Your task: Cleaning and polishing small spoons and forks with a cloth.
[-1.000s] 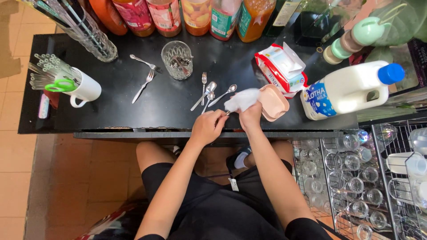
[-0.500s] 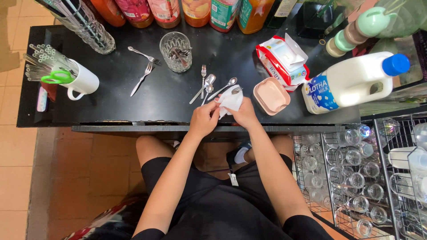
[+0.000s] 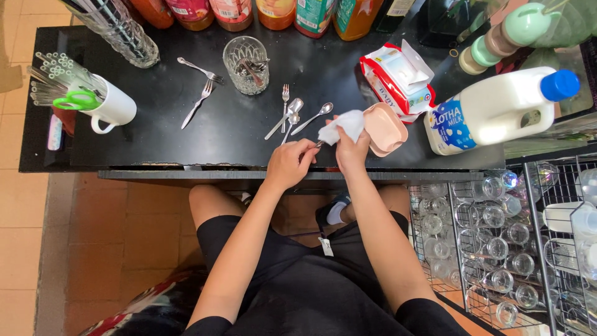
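My left hand (image 3: 289, 163) grips the handle of a small piece of metal cutlery (image 3: 318, 144) at the front edge of the black counter (image 3: 161, 130). Its other end is hidden in a white cloth (image 3: 343, 126), which my right hand (image 3: 350, 149) holds bunched around it. Just beyond my hands lie a fork (image 3: 285, 102) and two spoons (image 3: 297, 116). A pink lidded box (image 3: 383, 127) sits right of the cloth, touching my right hand.
A cut-glass tumbler (image 3: 247, 63) holds more cutlery; two forks (image 3: 200, 86) lie left of it. A white mug (image 3: 109, 102) with straws and green scissors stands at left. A wipes packet (image 3: 398, 76), a milk jug (image 3: 494, 109), bottles behind, and a wire rack of glasses (image 3: 497, 236) fill the right.
My hands moved from the counter beside the pink box toward the front edge. My left hand has taken hold of a piece of cutlery and the cloth now wraps its end.
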